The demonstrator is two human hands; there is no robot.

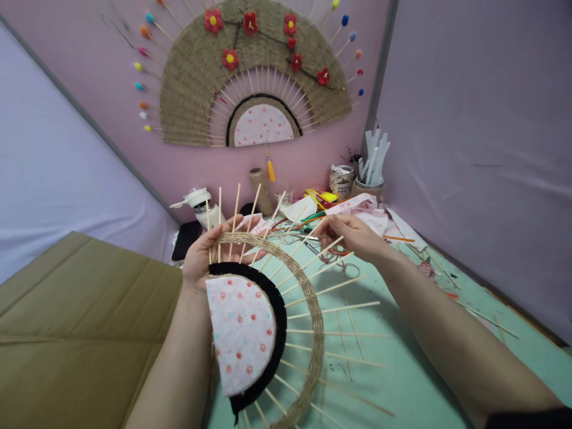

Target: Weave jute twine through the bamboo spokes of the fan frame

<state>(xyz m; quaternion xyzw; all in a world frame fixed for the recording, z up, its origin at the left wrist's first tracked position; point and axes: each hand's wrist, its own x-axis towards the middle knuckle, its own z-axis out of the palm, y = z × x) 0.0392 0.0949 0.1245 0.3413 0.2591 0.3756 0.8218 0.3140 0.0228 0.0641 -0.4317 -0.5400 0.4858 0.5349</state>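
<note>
A half-round fan frame (286, 310) is held tilted in front of me, its flat edge to the left. It has a white cloth centre (241, 333) with small red flowers, a black border (279, 310), and thin wooden sticks fanning outward. A woven twine band (316, 316) crosses the sticks. My left hand (199, 256) is closed round the upper left of the frame, with fingers behind the sticks. My right hand (344, 235) is pinched by the stick tips at the upper right; what lies between its fingertips is too small to make out.
A large finished fan (187, 89) with red flowers hangs on the pink wall. Brown cardboard (84, 322) stands at left. Scissors (351, 269), cloth scraps (361, 208), a cardboard tube (260, 190), a white-lidded bottle (208, 208) and a jar of white sticks (373, 164) crowd the table's back.
</note>
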